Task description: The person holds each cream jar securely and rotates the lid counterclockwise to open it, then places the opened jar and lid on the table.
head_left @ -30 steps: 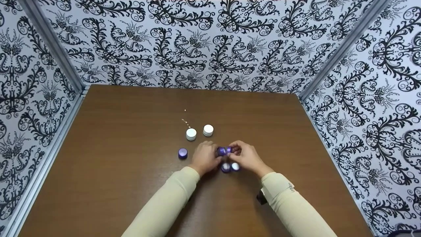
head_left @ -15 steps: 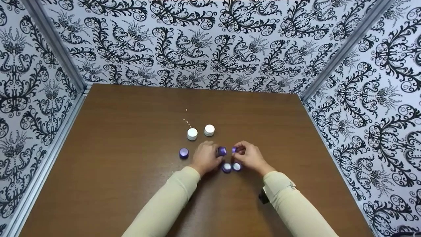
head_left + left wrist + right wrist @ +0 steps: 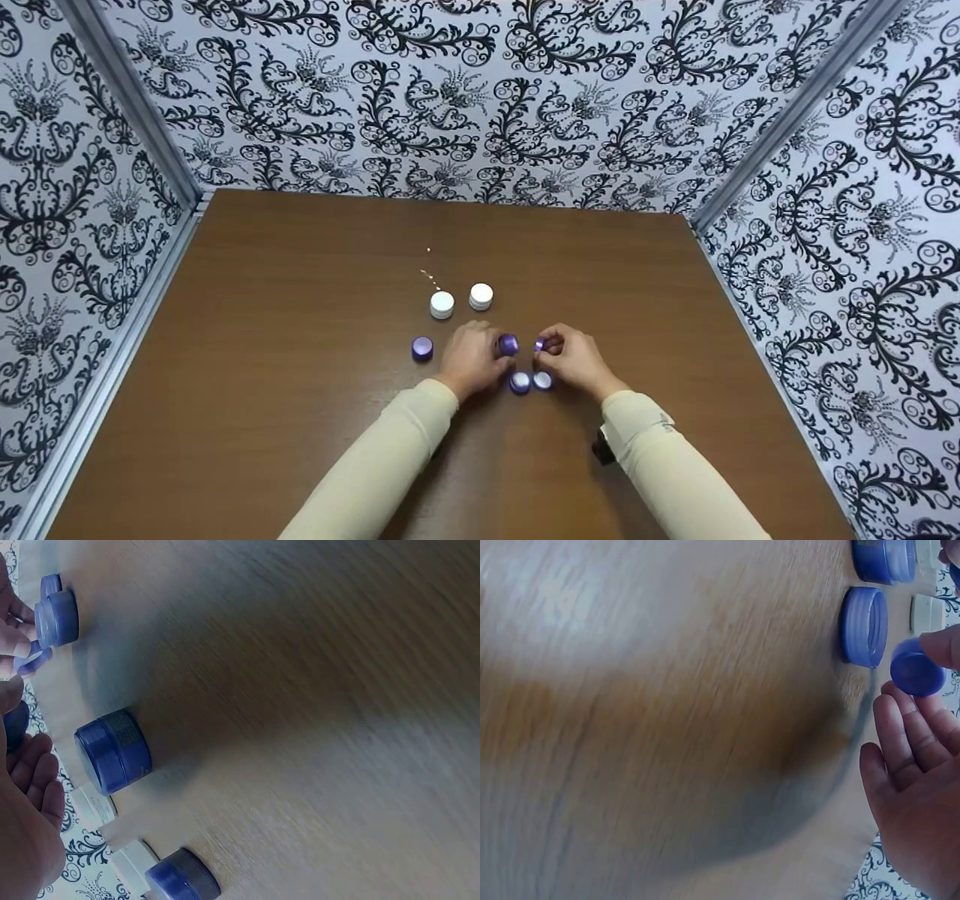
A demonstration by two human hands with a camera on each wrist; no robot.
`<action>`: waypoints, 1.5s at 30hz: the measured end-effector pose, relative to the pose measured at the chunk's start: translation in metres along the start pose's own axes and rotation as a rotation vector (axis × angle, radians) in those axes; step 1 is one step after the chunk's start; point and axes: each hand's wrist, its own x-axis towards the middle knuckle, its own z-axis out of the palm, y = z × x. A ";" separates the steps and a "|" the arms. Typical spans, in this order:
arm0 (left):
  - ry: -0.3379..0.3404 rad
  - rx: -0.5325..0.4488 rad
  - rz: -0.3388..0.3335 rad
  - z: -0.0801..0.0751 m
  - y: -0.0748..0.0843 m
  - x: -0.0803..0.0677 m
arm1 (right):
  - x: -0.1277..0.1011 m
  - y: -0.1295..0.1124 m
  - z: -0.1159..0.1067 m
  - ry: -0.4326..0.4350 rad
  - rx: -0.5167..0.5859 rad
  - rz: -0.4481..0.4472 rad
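Observation:
My left hand (image 3: 474, 356) grips a small purple jar (image 3: 508, 345) tipped on its side, its end toward my right hand. My right hand (image 3: 574, 360) pinches a purple lid (image 3: 917, 671) between thumb and fingers, a short gap from that jar. On the table just below the hands stand another purple jar (image 3: 520, 382) and, beside it, a lid (image 3: 865, 626) with its hollow side showing in the right wrist view. Close by the left hand, a purple jar (image 3: 112, 752) stands in the left wrist view; the hand hides it from the head view.
Two white jars (image 3: 442, 305) stand beyond the left hand, with small white specks (image 3: 429, 277) behind them. One more purple jar (image 3: 422, 349) sits left of the hand. Patterned walls (image 3: 450, 97) enclose the brown table (image 3: 300, 300).
The right hand has drawn the lid off to the right, away from the jar in the left hand, opening a gap between them. My left hand has stayed nearly in place.

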 end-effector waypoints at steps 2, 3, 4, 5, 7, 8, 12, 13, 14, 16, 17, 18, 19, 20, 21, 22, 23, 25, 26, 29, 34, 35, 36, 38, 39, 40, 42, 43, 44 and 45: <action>-0.003 -0.002 -0.003 0.000 0.000 0.000 | 0.000 0.001 0.000 0.002 -0.008 0.005; -0.004 -0.001 -0.004 0.000 0.000 0.000 | 0.000 0.001 0.000 0.001 -0.012 0.009; -0.007 -0.001 -0.006 0.000 0.000 0.000 | 0.000 0.001 0.001 0.002 -0.017 0.007; -0.009 -0.001 -0.006 0.000 0.000 0.000 | 0.000 0.002 0.001 0.004 -0.024 0.005; -0.009 -0.001 -0.004 0.000 0.000 0.000 | 0.000 0.002 0.001 0.009 -0.037 -0.007; -0.010 0.001 -0.003 0.000 0.000 0.000 | 0.000 0.002 0.001 0.011 -0.043 -0.015; -0.017 0.002 0.000 -0.001 0.000 0.000 | -0.001 0.004 0.001 0.024 -0.059 -0.039; -0.019 0.002 -0.001 -0.001 0.000 0.000 | -0.001 0.004 0.001 0.026 -0.061 -0.039; -0.021 0.000 -0.004 -0.001 0.000 0.000 | -0.001 0.004 0.001 0.026 -0.060 -0.037; -0.022 -0.003 -0.008 -0.001 0.000 0.001 | -0.001 0.005 0.000 0.028 -0.064 -0.029; -0.020 -0.002 -0.008 0.000 0.000 0.001 | -0.001 0.006 0.000 0.026 -0.067 -0.025; -0.018 -0.001 -0.007 0.000 0.000 0.001 | -0.001 0.006 -0.001 0.024 -0.067 -0.021; -0.015 0.001 -0.007 0.000 0.000 0.001 | -0.001 0.006 -0.001 0.023 -0.077 -0.018; -0.012 0.005 -0.006 0.001 0.000 0.001 | 0.000 0.006 -0.001 0.022 -0.088 -0.020; -0.009 0.010 -0.005 0.001 -0.001 0.001 | 0.000 0.007 -0.001 0.021 -0.102 -0.018; -0.006 0.013 -0.003 0.001 -0.001 0.001 | 0.000 0.007 -0.002 0.019 -0.116 -0.016; -0.002 0.016 -0.001 0.002 -0.001 0.001 | 0.000 0.008 -0.002 0.016 -0.129 -0.014; 0.001 0.019 -0.003 0.002 -0.001 0.000 | 0.000 0.009 -0.003 0.013 -0.157 -0.014; 0.002 0.021 -0.004 0.002 -0.001 0.000 | 0.000 0.009 -0.003 0.009 -0.162 -0.011; 0.000 0.020 -0.009 0.002 -0.001 0.000 | -0.001 0.009 -0.005 0.007 -0.160 -0.010; -0.007 0.015 -0.009 0.000 0.000 0.000 | -0.003 0.011 -0.006 0.021 -0.126 -0.012; -0.009 0.015 -0.009 0.000 0.000 0.000 | -0.003 0.011 -0.006 0.022 -0.120 -0.011; -0.011 0.017 -0.009 0.000 0.000 0.000 | -0.003 0.012 -0.005 0.024 -0.114 -0.011; -0.011 0.019 -0.008 0.000 0.000 0.000 | -0.003 0.013 -0.005 0.028 -0.111 -0.010; -0.010 0.019 -0.007 0.000 0.000 0.000 | -0.003 0.013 -0.004 0.030 -0.110 -0.012; -0.009 0.020 -0.006 0.000 0.000 0.000 | -0.003 0.013 -0.004 0.032 -0.111 -0.012; -0.010 0.021 -0.005 0.000 0.001 0.000 | -0.003 0.014 -0.004 0.036 -0.109 -0.014; -0.010 0.020 -0.006 0.000 0.001 0.000 | -0.003 0.014 -0.004 0.038 -0.109 -0.016; -0.011 0.019 -0.008 0.000 0.001 0.000 | -0.004 0.015 -0.004 0.039 -0.107 -0.016; -0.013 0.020 -0.011 0.000 0.001 0.000 | -0.004 0.015 -0.004 0.039 -0.104 -0.017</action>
